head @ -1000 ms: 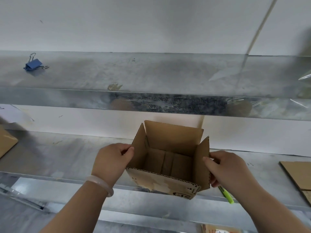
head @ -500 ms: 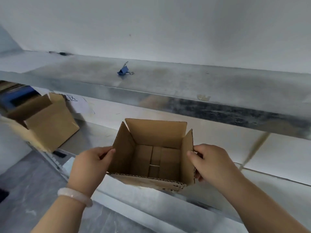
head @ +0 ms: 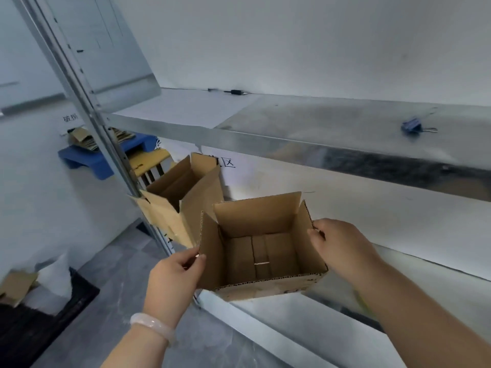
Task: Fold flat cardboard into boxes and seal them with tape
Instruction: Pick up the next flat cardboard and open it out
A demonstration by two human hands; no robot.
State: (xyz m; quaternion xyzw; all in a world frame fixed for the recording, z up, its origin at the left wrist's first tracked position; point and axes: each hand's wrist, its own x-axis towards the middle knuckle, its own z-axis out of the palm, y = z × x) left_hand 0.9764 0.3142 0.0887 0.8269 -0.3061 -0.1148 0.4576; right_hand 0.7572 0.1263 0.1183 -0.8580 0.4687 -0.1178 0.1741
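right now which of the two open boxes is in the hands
The nearer box, gripped at its side flaps by the left hand and right hand. The other box, farther left, is not held.

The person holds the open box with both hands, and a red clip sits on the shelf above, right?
Not quite: the clip on the shelf is blue, not red, as the head view shows. The left hand and right hand do both hold the open box.
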